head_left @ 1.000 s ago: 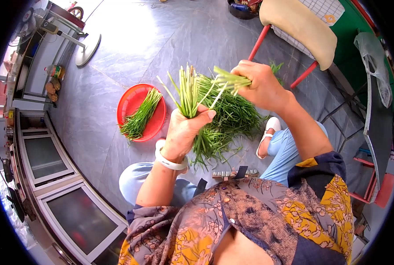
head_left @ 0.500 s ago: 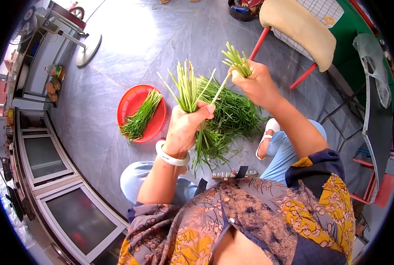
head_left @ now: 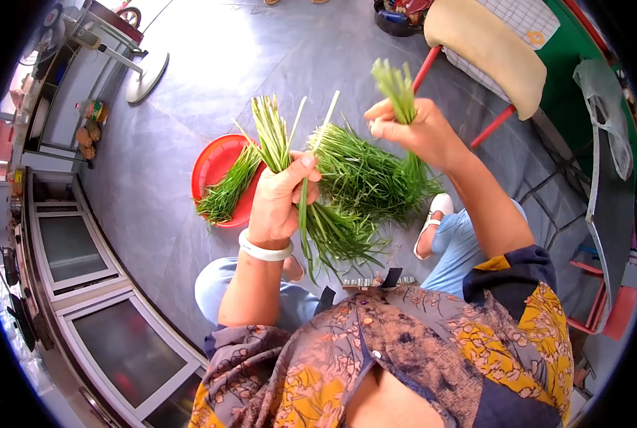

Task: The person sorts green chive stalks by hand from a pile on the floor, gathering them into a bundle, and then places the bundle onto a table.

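Greens (head_left: 228, 191) on plate (head_left: 210, 161), pile (head_left: 365, 175) to its right

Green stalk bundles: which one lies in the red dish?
The small leftmost bundle; the large pile lies on the floor, others are in the left hand and right hand.

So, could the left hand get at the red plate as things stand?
Probably yes: the red plate lies on the floor close by, nothing visibly blocking it, though the left hand grips green stalks.

No readable text, numbers or signs; bottle label (head_left: 98, 112) too small.
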Demonstrator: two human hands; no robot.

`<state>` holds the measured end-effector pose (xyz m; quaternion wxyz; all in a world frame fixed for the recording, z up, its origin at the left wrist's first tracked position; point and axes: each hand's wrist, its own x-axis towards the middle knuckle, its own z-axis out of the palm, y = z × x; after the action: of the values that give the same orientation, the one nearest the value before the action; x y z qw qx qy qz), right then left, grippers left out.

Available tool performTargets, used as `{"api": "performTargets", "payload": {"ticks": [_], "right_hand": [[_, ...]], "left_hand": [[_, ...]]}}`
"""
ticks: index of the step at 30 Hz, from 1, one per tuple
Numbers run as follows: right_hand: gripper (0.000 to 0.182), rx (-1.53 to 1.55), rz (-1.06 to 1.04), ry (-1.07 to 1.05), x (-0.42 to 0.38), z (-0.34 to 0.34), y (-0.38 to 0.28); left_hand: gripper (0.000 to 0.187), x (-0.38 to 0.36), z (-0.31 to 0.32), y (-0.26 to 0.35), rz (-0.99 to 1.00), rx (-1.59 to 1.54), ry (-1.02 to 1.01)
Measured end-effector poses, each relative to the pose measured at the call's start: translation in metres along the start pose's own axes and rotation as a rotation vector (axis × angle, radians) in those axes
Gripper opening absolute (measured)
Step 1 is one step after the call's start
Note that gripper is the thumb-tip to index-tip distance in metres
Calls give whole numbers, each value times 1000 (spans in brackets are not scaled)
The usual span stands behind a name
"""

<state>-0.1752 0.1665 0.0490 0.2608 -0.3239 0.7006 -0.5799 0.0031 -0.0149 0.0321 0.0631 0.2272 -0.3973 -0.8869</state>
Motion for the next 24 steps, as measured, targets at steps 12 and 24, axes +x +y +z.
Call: {"api": "performTargets", "payload": {"ticks": [12,24], "right_hand": [[20,144,62,-95,-4,17,0],[18,673,263,-107,-4,48,-4]], "left_hand": [[16,-2,-7,-4,-112,-88,-1],[16,2,10,-12,-170,19,-7]]}}
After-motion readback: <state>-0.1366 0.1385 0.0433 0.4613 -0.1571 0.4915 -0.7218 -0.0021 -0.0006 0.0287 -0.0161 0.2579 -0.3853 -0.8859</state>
